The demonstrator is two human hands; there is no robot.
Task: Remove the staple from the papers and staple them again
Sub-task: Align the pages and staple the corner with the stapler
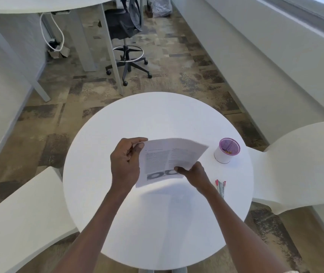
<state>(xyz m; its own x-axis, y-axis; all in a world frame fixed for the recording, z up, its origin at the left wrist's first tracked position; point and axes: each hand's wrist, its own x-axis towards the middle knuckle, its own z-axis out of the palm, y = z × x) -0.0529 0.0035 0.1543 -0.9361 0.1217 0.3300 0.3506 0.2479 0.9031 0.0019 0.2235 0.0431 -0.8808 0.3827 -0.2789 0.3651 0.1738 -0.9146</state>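
Note:
The printed papers (167, 160) hang in the air above the round white table (157, 119), tilted toward me. My left hand (126, 160) pinches their upper left corner between thumb and fingers. My right hand (193, 174) grips the lower right edge, thumb on the top sheet. Any staple in the papers is too small to make out. A pink-and-silver stapler (221, 187) lies on the table just right of my right wrist, partly hidden by it.
A small white cup with a purple lid (228, 149) stands on the table right of the papers. White chairs sit at the left (25, 213) and right (299, 164). A black office chair (126, 36) and another desk stand beyond.

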